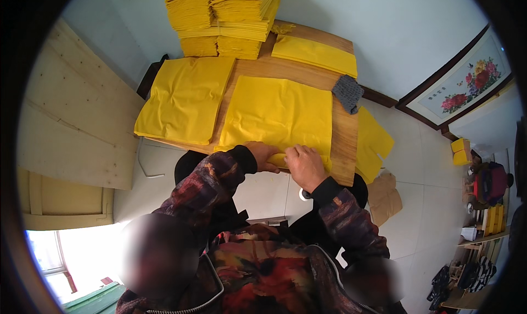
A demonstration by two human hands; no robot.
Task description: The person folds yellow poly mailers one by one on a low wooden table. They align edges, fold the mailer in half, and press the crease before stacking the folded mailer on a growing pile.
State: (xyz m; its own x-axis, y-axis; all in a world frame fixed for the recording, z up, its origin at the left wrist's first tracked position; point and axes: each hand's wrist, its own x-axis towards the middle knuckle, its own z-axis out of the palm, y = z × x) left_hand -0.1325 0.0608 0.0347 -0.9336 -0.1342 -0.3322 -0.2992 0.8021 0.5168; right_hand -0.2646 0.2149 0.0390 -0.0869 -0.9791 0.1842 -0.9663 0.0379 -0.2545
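Note:
A yellow cloth-like sheet (280,105) lies spread over the near middle of the wooden table, and its near edge is turned up into a narrow fold. My left hand (262,156) is closed on that folded edge near its middle, with the fingertips partly hidden. Close beside it on the right, my right hand (305,166) grips the same fold, fingers curled over the top. To the left of the sheet rests a flat pile of yellow sheets (186,97). A grey knitted cloth (347,94) sits by the sheet's far right corner.
Tall bundles of folded yellow sheets (219,12) stand at the table's (250,67) far left. Another folded yellow stack (315,55) lies at the far right. Yellow pieces (373,141) and brown paper (384,197) are beyond the right edge. A wooden board (77,105) leans at left.

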